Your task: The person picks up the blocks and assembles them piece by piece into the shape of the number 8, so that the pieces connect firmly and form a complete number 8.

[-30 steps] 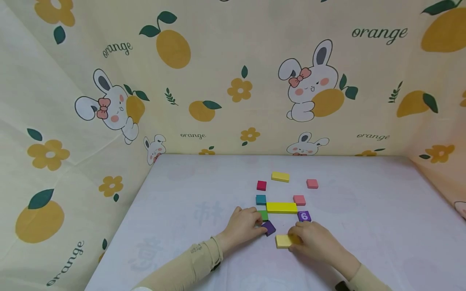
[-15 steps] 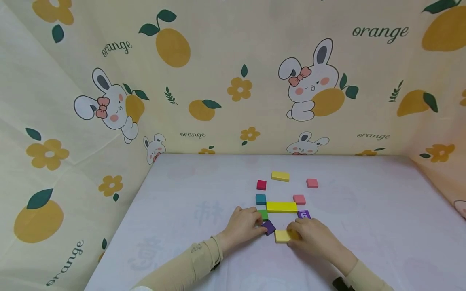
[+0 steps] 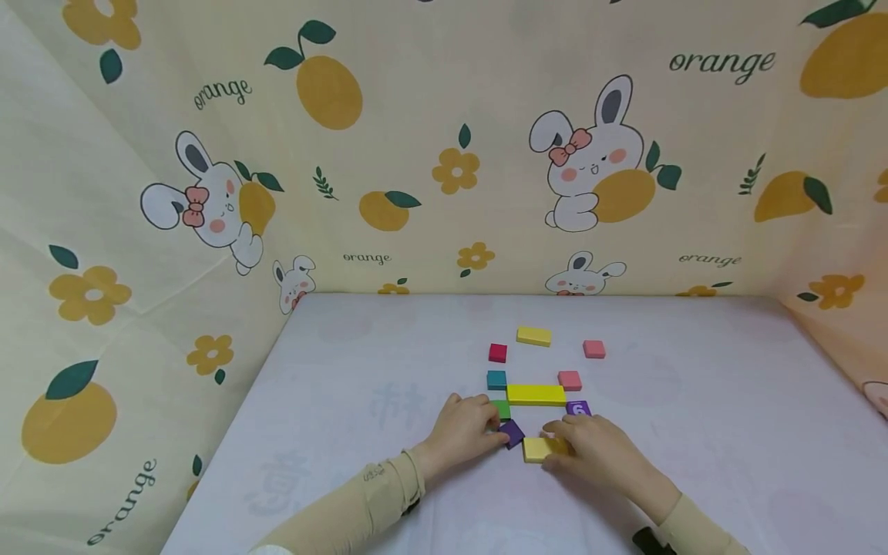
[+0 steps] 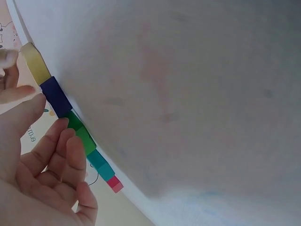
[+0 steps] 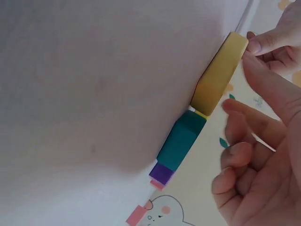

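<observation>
One light-yellow block (image 3: 536, 450) is positioned just beside one purple block (image 3: 512, 435).
The former is located on the near side of the bright yellow bar (image 3: 536, 395); the right hand (image 3: 595, 456) is poised around it, thumb and index finger parted. The latter is touched by the left hand (image 3: 461, 433); actual gripping cannot be told.

Pale yel. blk (image 3: 536, 449) smooth, matt; sleeve (image 3: 381, 486) cloth.

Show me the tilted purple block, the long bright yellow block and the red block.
Tilted purple block (image 3: 513, 434): head view, on its top face.
Long bright yellow block (image 3: 536, 394): head view, middle of its top face.
Red block (image 3: 497, 352): head view, middle of its top face.
</observation>
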